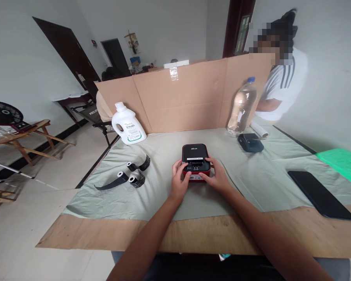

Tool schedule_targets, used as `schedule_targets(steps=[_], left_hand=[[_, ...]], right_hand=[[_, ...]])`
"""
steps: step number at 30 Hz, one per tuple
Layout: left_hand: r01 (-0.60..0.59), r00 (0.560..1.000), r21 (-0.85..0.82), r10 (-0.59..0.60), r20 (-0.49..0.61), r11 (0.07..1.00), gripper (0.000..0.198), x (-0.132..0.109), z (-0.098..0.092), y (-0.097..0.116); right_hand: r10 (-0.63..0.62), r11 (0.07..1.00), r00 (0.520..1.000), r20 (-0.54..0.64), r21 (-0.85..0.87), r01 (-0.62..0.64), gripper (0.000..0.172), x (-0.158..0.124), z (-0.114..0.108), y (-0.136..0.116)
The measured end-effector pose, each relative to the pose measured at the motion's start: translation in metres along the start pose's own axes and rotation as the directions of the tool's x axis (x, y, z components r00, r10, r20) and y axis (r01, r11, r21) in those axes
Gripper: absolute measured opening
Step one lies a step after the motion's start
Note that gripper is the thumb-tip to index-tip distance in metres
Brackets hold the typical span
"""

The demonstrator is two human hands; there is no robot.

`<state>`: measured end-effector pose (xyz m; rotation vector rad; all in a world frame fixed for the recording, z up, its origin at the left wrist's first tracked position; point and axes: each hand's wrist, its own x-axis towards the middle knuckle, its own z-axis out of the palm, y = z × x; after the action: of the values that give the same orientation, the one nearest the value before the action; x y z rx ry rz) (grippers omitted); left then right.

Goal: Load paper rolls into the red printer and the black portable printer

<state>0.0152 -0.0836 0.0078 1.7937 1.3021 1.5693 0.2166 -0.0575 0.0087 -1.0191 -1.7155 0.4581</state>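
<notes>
A small label printer (pixel 195 151) with a black top and a red lower body sits on the cloth in front of me. A white strip of label shows across the slot on its top. My left hand (pixel 179 177) grips its left side, with the thumb at the front edge and fingertips near the top. On the opposite side, my right hand (pixel 218 177) holds it the same way, fingers along the right edge and thumb at the front. A cable seems to run off to the right of the printer.
Three black rolls (pixel 136 179) with trailing strips lie left. A white detergent jug (pixel 128 125), a cardboard screen (pixel 184 97), a water bottle (pixel 242 107) and a black device (pixel 250 143) stand behind. A dark phone (pixel 320 194) lies right. Another person (pixel 286 84) is beyond the screen.
</notes>
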Motion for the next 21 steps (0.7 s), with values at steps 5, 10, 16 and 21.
schedule_targets(steps=[5, 10, 16, 21], left_hand=[[-0.001, 1.0, 0.038, 0.001, -0.004, 0.999, 0.036, -0.0087, 0.0007, 0.0082], [0.042, 0.999, 0.046, -0.042, 0.012, 0.998, 0.04, -0.0077, 0.0007, 0.0076], [0.051, 0.999, -0.011, -0.051, -0.013, 0.999, 0.038, -0.0043, -0.0012, 0.0032], [0.029, 0.998, -0.059, -0.032, -0.048, 0.998, 0.032, -0.0018, -0.0026, 0.0007]], right_hand=[[-0.022, 1.0, 0.999, 0.036, 0.019, 0.021, 0.06, -0.0018, -0.0015, 0.0007], [0.023, 1.0, 0.999, 0.045, 0.019, -0.024, 0.059, -0.0002, -0.0002, -0.0002], [0.031, 0.998, 0.998, 0.059, 0.046, -0.034, 0.062, 0.001, -0.0004, 0.0002], [0.053, 0.994, 0.996, 0.074, 0.089, -0.059, 0.062, 0.0017, -0.0012, 0.0014]])
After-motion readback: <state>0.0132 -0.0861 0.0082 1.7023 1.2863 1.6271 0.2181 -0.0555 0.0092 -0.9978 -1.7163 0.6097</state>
